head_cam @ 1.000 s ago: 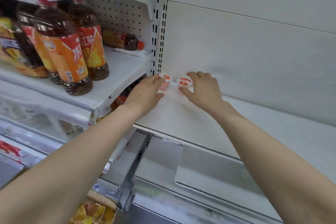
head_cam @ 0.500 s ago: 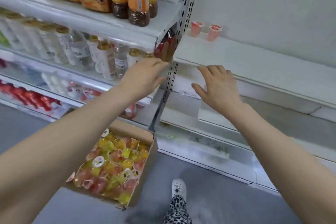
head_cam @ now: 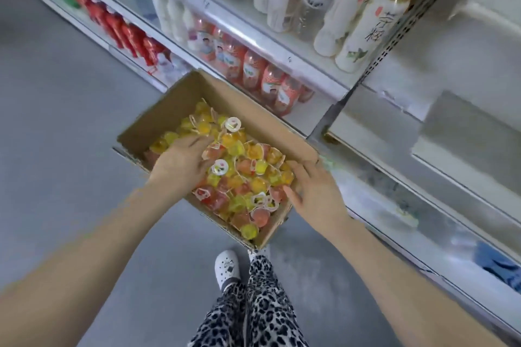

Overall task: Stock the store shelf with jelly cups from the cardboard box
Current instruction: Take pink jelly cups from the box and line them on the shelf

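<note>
A brown cardboard box (head_cam: 255,119), centre frame, holds glossy round jelly cups (head_cam: 245,177). The left hand (head_cam: 181,164) lies spread on them. Whether the right hand (head_cam: 317,196) grips any is unclear.

The one view comes from a camera on the person's head, tilted steeply down and a little forward, so the floor (head_cam: 56,121) fills the left of the frame and the shelves (head_cam: 284,49) slant across the top and right. It sits near enough that both forearms enter from the bottom corners and meet at the box (head_cam: 162,117) in the centre, where the left hand (head_cam: 180,166) and right hand (head_cam: 318,194) show large. A shoe (head_cam: 227,267) at lower middle lies almost straight beneath the lens.
</note>
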Available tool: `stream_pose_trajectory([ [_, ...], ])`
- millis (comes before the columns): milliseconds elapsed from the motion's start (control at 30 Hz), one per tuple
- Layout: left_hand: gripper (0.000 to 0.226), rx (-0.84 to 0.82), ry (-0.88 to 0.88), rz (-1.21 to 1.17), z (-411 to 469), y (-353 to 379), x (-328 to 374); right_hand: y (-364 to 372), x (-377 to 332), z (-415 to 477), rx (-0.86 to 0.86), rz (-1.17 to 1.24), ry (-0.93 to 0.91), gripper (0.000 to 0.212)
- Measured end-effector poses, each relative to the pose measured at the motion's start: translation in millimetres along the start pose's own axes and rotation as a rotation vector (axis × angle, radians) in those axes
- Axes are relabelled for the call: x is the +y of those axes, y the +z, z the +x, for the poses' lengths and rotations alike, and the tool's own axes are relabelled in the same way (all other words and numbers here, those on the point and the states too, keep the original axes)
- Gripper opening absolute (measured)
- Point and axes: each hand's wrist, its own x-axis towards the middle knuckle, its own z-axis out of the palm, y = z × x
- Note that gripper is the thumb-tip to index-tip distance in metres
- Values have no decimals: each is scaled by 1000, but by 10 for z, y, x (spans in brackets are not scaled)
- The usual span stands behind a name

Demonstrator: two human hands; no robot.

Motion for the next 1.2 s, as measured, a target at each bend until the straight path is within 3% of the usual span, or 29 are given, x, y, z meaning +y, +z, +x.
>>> stream_pose_trajectory([
  [100,46,-96,-138,-50,-233,446,-326,534,-114,260,-179,17,-11,51],
  [233,42,-165,-196,-104,-311,895,-555,1135,-222,629,-356,15,-63,61],
  [367,41,-191,-233,-127,-181,1195,-724,1646,-341,952,-483,-31,-172,59],
  [567,41,-299,-325,-77,64,1433,-922,2184,-657,1110,-559,-56,-546,38],
  [867,40,-513,-431,27,292,1666,-1088,2364,-745,1214,-685,-336,-557,56],
  [1100,42,-735,-404,211,614,2013,-1286,2527,-761,1180,-641,-325,-534,50],
  [1200,41,-725,-369,271,637,2101,-1417,2573,-714,1185,-597,-237,-540,44],
])
